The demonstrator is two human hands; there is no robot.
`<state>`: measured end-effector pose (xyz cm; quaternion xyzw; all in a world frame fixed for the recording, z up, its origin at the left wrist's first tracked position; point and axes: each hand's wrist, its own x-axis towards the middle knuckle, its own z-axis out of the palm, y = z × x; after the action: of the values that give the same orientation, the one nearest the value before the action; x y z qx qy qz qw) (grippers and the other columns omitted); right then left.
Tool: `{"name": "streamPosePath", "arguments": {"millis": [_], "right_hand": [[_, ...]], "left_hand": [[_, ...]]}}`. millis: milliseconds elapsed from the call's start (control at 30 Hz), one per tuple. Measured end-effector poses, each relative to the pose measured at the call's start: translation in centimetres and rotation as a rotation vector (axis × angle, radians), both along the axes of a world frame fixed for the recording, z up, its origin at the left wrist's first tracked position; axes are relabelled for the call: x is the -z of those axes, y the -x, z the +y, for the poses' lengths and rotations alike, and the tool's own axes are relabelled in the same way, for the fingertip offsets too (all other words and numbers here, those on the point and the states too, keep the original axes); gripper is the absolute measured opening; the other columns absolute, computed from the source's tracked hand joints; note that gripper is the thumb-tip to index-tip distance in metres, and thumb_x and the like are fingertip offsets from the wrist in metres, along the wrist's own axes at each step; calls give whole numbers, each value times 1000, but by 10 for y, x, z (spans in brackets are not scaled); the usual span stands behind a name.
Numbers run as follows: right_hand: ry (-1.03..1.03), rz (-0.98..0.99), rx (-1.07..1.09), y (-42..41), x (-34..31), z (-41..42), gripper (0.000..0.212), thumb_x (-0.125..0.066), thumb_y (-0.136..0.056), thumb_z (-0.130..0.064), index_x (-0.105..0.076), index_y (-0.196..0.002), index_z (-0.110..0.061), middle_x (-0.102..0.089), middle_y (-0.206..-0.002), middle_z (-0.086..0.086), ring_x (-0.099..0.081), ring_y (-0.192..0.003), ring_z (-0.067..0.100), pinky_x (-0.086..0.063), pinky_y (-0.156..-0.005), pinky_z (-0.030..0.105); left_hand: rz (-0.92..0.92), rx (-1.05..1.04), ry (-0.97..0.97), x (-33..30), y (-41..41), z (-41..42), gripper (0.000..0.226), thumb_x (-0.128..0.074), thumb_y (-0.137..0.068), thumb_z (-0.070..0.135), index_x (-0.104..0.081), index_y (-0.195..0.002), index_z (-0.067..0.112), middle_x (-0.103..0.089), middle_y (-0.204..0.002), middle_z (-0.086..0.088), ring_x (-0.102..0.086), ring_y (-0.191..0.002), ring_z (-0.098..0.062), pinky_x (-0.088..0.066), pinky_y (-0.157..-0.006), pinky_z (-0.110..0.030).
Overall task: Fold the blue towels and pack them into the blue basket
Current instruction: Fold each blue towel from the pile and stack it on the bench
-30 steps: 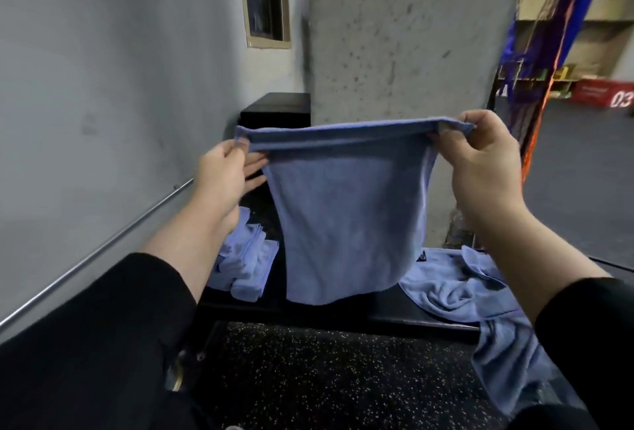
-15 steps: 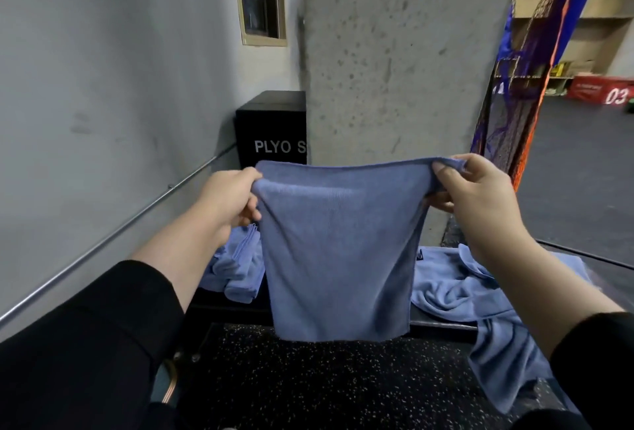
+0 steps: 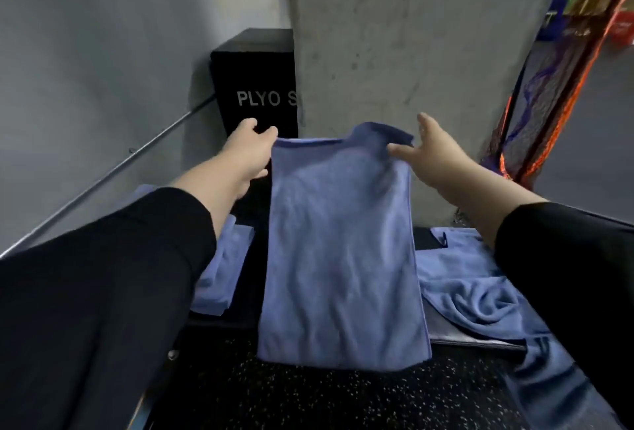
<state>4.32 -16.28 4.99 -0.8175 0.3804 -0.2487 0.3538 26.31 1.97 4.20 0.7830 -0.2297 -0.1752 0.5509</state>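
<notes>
- the towel [image 3: 343, 251] being worked is spread over the middle of the dark worktop [image 3: 254, 224], its far edge lifted at the hands and its near edge hanging past the worktop's front edge over the speckled floor [image 3: 308, 395].
- the left hand [image 3: 252, 152] is at the towel's far left corner; thumb and fingers seem to be closed on the cloth, though the pinch itself is hard to make out from behind.
- the right hand [image 3: 430, 148] is at the far right corner with its fingers spread and nearly straight; it touches or just grazes the cloth, and i cannot tell whether it has any real hold.
- judged from how things lie, the task is partly done: a stack of folded towels [image 3: 219, 278] sits at the worktop's left side, half hidden by the left sleeve.
- still to do: this towel looks folded lengthwise at most and needs more folds; a loose pile of unfolded towels [image 3: 480, 299] lies on the right side and spills over the front edge.
- no blue basket shows anywhere, so nothing can be said to be packed yet.
- hidden or unclear: the sleeves cover the worktop's near corners, how many towels are in either pile cannot be counted, and the black box [image 3: 257, 86] behind shows only part of its lettering.
</notes>
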Motion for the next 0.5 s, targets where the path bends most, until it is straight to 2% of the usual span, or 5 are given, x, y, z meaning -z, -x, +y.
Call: {"name": "streamPosePath", "arguments": {"millis": [33, 167, 300, 367, 500], "right_hand": [[38, 118, -26, -4, 13, -1, 81, -70, -92, -34, -24, -156, -14, -38, -156, 9, -41, -140, 27, -35, -107, 32], [132, 482, -210, 11, 95, 24, 47, -66, -93, -38, -57, -134, -17, -66, -126, 6, -61, -115, 27, -44, -88, 29], [192, 732, -371, 39, 167, 58, 35, -60, -90, -47, -64, -114, -22, -57, -115, 1, -62, -107, 28, -51, -87, 38], [260, 751, -388, 44, 178, 61, 32, -59, -89, -42, -62, -111, -20, -53, -113, 2, -61, -105, 29, -51, -84, 42], [295, 704, -172, 49, 165, 50, 34, -62, -92, -37, -57, -116, -13, -57, -118, 9, -61, -106, 34, -49, -79, 37]], "left_hand": [[-111, 21, -93, 15, 0, -6, 61, -52, -100, 41, -32, -154, 23, -53, -145, -7, -57, -124, -27, -50, -101, -45], [-416, 284, -421, 104, 47, 11, 29, -56, -99, 25, -65, -125, 17, -69, -118, -3, -64, -108, -25, -49, -89, -31], [-648, 588, -774, 178, 78, 38, 34, -52, -100, 42, -62, -128, 26, -51, -140, 5, -48, -132, -23, -42, -102, -40], [-706, 589, -846, 180, 80, 40, 42, -51, -100, 46, -55, -137, 27, -42, -148, 5, -40, -137, -21, -38, -104, -42], [-687, 324, -847, 176, 70, 49, 34, -57, -98, 41, -55, -124, 19, -54, -123, -4, -56, -114, -28, -48, -90, -40]]}}
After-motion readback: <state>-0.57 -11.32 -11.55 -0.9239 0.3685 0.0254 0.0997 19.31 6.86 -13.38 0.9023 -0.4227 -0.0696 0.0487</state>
